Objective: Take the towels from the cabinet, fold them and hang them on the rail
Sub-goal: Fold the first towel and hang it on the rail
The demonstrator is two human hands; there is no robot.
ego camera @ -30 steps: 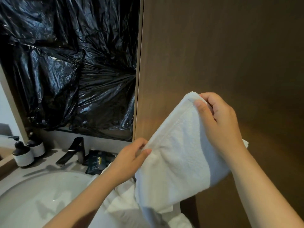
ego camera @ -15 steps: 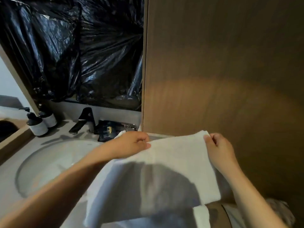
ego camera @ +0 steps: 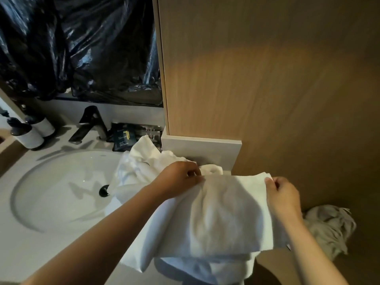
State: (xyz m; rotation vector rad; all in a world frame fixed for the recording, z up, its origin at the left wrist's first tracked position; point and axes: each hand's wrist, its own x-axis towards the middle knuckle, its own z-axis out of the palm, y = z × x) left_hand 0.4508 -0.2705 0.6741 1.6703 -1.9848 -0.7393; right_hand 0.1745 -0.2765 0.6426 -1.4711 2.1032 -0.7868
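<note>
while both hands pinched its far edge, the white towel (ego camera: 222, 212) lay spread just to the right of the sink (ego camera: 51, 194), its soft terry surface rumpled into shallow dents and its near part doubled over into a thick layered fold. the left hand (ego camera: 178, 177) gripped the far left corner, fingers curled shut on the cloth; the right hand (ego camera: 281, 194) nipped the far right corner between thumb and fingertips. the towel's outline was roughly rectangular, the far edge drawn nearly straight between the two hands.

behind the towel, still to the right of the sink, a second heap of white towelling (ego camera: 144, 161) sat crumpled in loose peaks, one part slumping over the sink's rim. the sink itself was a smooth, glossy white round bowl with a dark drain (ego camera: 103, 190) at its right side. behind the sink stood a matte black angular tap (ego camera: 90, 124), and left of that two squat white pump bottles (ego camera: 30, 132) with black tops. dark flat sachets (ego camera: 123, 138) lay behind the sink toward its right. above it hung wrinkled, shiny black plastic sheeting (ego camera: 78, 48). to the right of the sink rose a tall wood-grain panel (ego camera: 257, 79), warm brown and smooth. far to the sink's right, low down, a greyish crumpled cloth (ego camera: 329, 227) lay bunched.
</note>
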